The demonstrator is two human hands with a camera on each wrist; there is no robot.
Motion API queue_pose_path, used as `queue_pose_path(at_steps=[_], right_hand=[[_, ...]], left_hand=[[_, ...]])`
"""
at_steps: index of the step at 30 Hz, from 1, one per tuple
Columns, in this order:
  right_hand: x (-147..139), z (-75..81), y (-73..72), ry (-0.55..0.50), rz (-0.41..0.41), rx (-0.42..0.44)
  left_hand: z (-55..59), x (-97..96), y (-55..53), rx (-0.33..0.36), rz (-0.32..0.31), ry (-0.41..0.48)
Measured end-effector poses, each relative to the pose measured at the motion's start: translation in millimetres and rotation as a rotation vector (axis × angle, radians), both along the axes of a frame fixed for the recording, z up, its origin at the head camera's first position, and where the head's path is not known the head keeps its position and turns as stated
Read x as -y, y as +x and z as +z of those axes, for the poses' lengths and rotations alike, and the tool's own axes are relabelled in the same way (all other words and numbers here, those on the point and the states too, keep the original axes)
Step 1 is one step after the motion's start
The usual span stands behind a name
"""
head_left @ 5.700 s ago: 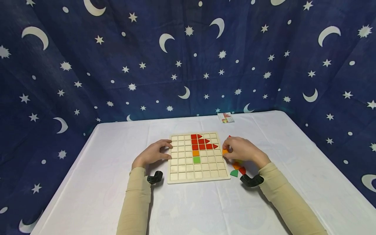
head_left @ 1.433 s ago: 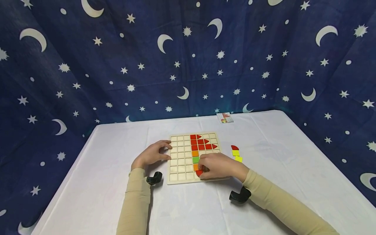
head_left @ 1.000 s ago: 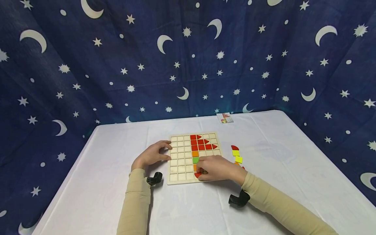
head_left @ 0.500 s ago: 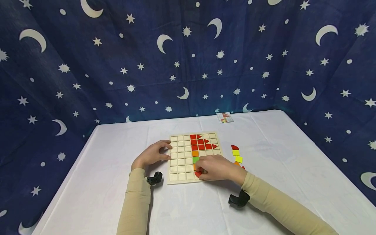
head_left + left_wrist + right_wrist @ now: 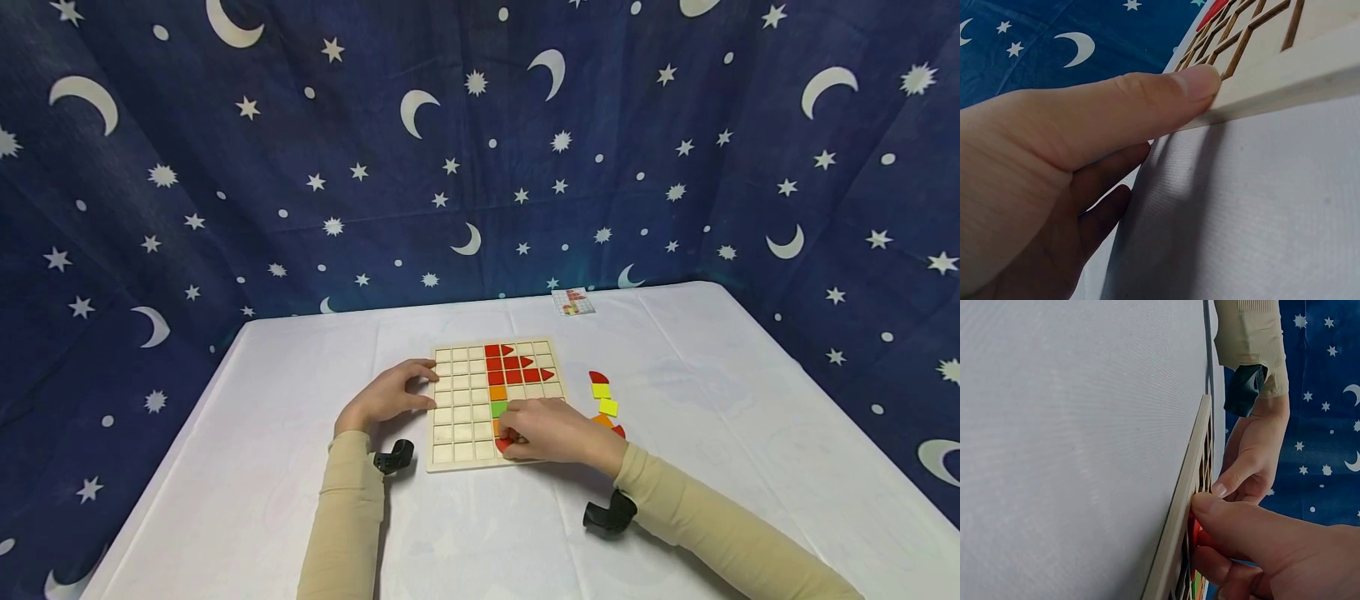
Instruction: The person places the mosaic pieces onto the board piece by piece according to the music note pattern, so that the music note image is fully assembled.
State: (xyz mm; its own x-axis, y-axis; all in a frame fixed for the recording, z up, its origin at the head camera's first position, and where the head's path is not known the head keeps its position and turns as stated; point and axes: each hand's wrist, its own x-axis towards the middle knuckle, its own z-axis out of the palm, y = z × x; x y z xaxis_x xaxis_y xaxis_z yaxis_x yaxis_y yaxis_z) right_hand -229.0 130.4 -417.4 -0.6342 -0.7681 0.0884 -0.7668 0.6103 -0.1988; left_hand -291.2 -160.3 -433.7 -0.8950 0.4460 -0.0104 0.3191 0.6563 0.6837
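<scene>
In the head view, my right hand [image 5: 551, 429] pinches a red quarter-circle tile [image 5: 503, 447] at a bottom-row cell of the wooden grid board [image 5: 459, 468]. The right wrist view shows thumb and curled fingers on this red tile [image 5: 1194, 531], close to the board's near rim. Just above lies an orange square, partly covered by the fingers, then a green square [image 5: 498, 409] and another orange square [image 5: 498, 392]. Red squares and triangles [image 5: 513, 376] fill cells higher up. My left hand [image 5: 386, 395] touches the board's left edge, its extended thumb [image 5: 1147, 100] resting on the rim.
Right of the board lie loose tiles: a red quarter circle [image 5: 598, 377], two yellow squares [image 5: 608, 407], an orange piece [image 5: 602, 420] and another red piece [image 5: 618, 432]. A pattern card [image 5: 573, 302] lies at the table's back edge, before a dark blue curtain [image 5: 337, 150].
My right hand has gone from the loose tiles to the board; an orange square now sits below the green one. The red quarter circle has shifted slightly left. My left hand has stayed put.
</scene>
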Motion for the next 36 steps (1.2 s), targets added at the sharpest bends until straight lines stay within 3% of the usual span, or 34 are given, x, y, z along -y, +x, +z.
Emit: queue_pose_path(at_steps=[8,13,23,29,36], right_hand=[[-0.2,-2.6,0.7,-0.017,-0.011,-0.013],[-6.6,7.3,-2.3,-0.037,-0.065,0.024],[-62.7,52.0,-40.5,-0.179,-0.295,0.006],[-93.2,55.8,-54.3,-0.220,-0.386,0.031],[-107.6,51.7,-60.0,-0.218,-0.437,0.091]], left_hand=[[-1.0,0.3,-0.5,0.000,-0.001,-0.007],[-2.4,0.6,-0.9,-0.001,-0.004,-0.011],[-2.3,0.2,-1.7,-0.008,-0.009,-0.001],[-3.1,0.5,-2.5,-0.021,-0.019,-0.005],[-3.8,1.1,-1.9,-0.021,-0.017,-0.004]])
